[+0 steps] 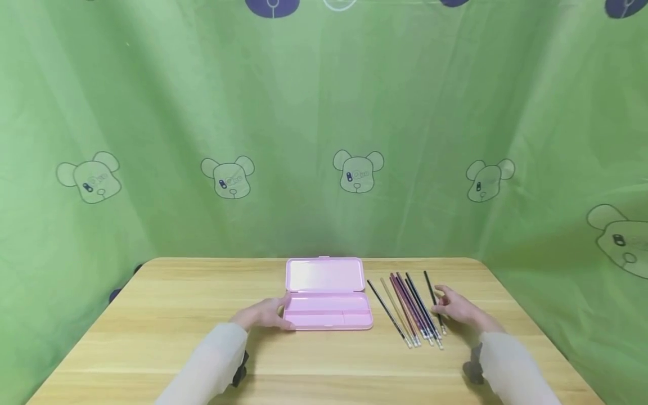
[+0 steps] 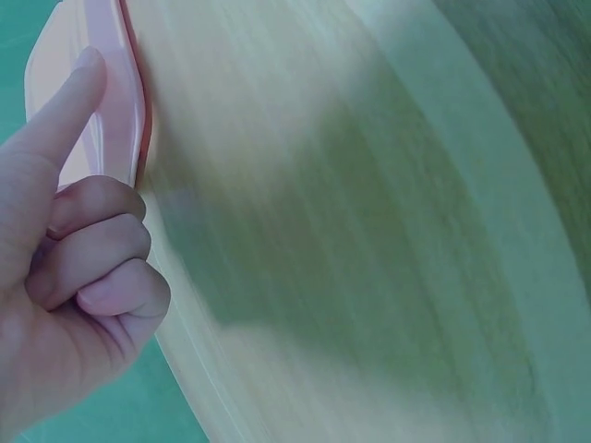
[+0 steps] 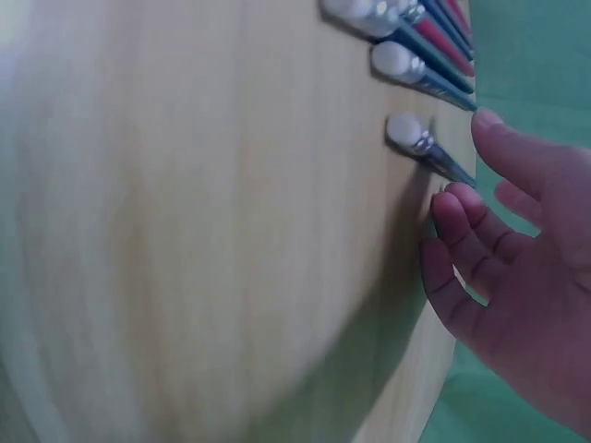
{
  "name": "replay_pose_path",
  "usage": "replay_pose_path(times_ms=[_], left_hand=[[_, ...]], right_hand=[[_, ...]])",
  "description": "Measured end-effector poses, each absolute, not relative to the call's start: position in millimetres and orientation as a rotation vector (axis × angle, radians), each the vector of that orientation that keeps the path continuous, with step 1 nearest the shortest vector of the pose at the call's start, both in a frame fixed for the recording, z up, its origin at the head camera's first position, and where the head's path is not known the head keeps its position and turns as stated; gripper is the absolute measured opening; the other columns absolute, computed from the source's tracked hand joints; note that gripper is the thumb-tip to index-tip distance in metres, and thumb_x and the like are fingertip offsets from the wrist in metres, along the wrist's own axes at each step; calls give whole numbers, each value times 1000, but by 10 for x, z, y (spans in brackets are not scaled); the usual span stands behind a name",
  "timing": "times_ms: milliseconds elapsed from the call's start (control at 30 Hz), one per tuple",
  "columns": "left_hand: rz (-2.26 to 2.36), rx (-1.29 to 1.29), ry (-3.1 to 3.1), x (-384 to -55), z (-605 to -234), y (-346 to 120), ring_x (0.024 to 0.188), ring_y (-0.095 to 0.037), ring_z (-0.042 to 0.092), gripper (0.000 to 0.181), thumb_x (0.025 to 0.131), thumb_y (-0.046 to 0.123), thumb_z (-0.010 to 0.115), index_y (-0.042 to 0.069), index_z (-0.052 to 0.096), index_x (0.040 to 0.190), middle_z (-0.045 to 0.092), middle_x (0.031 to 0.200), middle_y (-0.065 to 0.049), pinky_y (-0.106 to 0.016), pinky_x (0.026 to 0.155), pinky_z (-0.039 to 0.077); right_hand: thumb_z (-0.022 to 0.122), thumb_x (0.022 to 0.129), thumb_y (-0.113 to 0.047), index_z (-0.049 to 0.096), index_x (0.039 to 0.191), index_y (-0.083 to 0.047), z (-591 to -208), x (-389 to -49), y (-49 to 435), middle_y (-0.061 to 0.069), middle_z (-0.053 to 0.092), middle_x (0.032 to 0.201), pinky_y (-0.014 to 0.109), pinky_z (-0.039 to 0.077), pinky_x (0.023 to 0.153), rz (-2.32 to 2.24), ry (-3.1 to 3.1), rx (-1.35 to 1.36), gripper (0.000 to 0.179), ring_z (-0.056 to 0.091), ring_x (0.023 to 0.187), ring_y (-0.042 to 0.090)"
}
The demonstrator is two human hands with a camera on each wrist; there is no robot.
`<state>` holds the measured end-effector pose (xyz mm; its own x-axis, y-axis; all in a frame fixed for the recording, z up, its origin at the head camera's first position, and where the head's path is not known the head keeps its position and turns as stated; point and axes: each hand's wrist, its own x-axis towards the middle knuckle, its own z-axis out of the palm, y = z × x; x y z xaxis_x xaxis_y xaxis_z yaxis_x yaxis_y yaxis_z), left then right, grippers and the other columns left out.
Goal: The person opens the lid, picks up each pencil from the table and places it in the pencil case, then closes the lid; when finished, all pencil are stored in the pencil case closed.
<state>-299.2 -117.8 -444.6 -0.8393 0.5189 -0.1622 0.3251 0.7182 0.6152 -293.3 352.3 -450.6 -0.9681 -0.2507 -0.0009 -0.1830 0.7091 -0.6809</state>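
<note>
A pink pencil case lies on the table with its lid tipped back, showing divided compartments inside. My left hand holds the case at its left end, the thumb at the front corner. In the left wrist view, one digit lies along the pink case while other fingers curl beside it. Right of the case, several pencils with white erasers lie side by side. My right hand is at the outermost dark pencil, thumb and loosely bent fingers spread around it in the right wrist view.
The wooden table has its back edge just behind the case lid. A green curtain with bear-head prints hangs behind and at both sides. Pale sleeves cover both forearms, and dark devices sit under the wrists.
</note>
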Motion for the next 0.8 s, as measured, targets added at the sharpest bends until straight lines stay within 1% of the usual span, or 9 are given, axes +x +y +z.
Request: replay_pose_path(times_ms=[133, 300, 433, 567, 667, 800], left_hand=[[825, 656, 2601, -2998, -4434, -1174, 131, -38, 30, 90, 75, 30, 73, -3, 21, 142, 28, 143, -25, -48, 109, 24], [814, 659, 2593, -2995, -4426, -1167, 131, -38, 29, 90, 76, 30, 73, -4, 22, 141, 28, 143, -25, -47, 109, 24], [823, 652, 2584, -2976, -4439, -1176, 131, -38, 29, 89, 76, 29, 73, -4, 22, 141, 29, 143, -25, -47, 110, 24], [832, 648, 2583, -2966, -4439, -1188, 131, -38, 29, 89, 77, 28, 72, -4, 21, 142, 28, 143, -25, -47, 110, 23], [838, 645, 2582, -2972, -4432, -1193, 131, -38, 29, 89, 76, 27, 72, -4, 21, 142, 28, 143, -25, -48, 109, 23], [834, 646, 2581, -2994, -4428, -1183, 132, -37, 28, 89, 76, 29, 72, -2, 21, 142, 28, 144, -24, -48, 110, 23]], right_hand=[[62, 82, -7, 22, 127, 24, -4522, -2936, 3536, 11, 52, 80, 28, 44, 62, -1062, 2825, -313, 68, 48, 69, 18], [64, 78, -2, 25, 125, 24, -4528, -2966, 3539, 11, 52, 80, 32, 46, 66, -968, 2859, -279, 66, 48, 72, 20], [62, 75, 3, 28, 122, 24, -4514, -2978, 3512, 15, 53, 82, 41, 49, 73, -893, 2871, -228, 62, 52, 74, 23], [59, 74, 5, 30, 120, 24, -4477, -2987, 3490, 20, 54, 86, 49, 49, 78, -864, 2861, -187, 58, 54, 78, 28], [57, 75, 5, 27, 123, 24, -4470, -2988, 3511, 19, 54, 86, 46, 50, 77, -920, 2836, -184, 60, 53, 77, 26], [54, 76, 8, 24, 125, 23, -4494, -2983, 3571, 15, 53, 81, 35, 50, 69, -1094, 2785, -239, 59, 51, 71, 21]])
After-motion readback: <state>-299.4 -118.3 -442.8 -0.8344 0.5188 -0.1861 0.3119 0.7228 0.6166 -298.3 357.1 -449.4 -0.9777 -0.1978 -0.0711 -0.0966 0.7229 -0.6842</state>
